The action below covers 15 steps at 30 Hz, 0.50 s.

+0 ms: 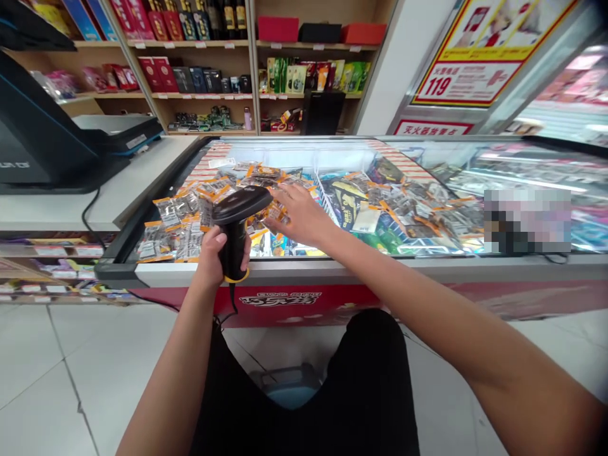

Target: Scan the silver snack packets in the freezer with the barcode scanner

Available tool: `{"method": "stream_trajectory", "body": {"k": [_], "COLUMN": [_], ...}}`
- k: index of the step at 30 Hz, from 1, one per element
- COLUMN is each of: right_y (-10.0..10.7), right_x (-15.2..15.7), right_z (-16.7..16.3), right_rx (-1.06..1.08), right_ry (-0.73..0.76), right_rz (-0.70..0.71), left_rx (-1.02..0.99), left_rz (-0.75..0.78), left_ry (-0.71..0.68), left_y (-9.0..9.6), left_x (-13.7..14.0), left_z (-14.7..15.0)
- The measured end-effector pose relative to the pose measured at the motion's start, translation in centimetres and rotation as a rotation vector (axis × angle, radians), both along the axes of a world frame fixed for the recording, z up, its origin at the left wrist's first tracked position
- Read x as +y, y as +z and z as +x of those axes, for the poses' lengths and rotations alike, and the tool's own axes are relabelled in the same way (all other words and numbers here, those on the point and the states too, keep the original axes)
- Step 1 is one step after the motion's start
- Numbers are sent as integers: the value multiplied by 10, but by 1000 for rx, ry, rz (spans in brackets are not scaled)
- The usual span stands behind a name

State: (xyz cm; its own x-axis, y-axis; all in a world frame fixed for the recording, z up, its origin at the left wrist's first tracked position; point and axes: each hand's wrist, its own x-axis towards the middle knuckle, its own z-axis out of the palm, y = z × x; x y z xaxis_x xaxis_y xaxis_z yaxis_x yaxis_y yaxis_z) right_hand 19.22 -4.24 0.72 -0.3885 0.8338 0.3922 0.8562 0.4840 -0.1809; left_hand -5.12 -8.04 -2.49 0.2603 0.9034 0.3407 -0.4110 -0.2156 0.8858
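Note:
A black barcode scanner (242,204) with a yellow rim at its base stands upright in my left hand (210,254), the fingers wrapped round its grip. Its head points right, towards my right hand (304,214). That hand is open, fingers stretched out just past the scanner's head, over the small packets. Many clear packets with orange edges (171,212) lie spread on the glass top of the chest freezer (166,273). More packets (427,209) lie further right. Whether my right fingertips touch a packet, I cannot tell.
A counter (107,206) with a dark checkout machine (42,126) stands at the left. Behind the freezer are shelves (199,44) of bottles and boxes. The scanner's cable (232,301) hangs in front of the freezer. A grey-blue stool or bin (294,392) shows between my legs.

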Motion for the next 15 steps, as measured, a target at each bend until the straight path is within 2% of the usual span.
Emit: {"method": "stream_trajectory", "body": {"k": [2,3,5,7,9,11,15], "right_y": [1,2,1,-2,-9,-20,-33], "right_x": [3,7,18,29,39,45,51], "right_z": [32,52,97,141,176,197,206], "right_rx": [53,65,55,86,176,238,305], "right_ry": [-64,-142,-400,-702,-899,-928,-839], "right_rz": [50,70,70,-11,-103,-122,9], "left_rx": [8,16,29,38,63,93,85], "left_rz": [6,8,9,2,-1,8,44], "left_ry": [-23,-32,-52,-79,-126,-181,-267], "left_y": [0,0,0,-1,-3,-5,-6], "left_x": [-1,-2,-5,-10,-16,-21,-25], "left_z": [1,2,7,16,28,40,59]}}
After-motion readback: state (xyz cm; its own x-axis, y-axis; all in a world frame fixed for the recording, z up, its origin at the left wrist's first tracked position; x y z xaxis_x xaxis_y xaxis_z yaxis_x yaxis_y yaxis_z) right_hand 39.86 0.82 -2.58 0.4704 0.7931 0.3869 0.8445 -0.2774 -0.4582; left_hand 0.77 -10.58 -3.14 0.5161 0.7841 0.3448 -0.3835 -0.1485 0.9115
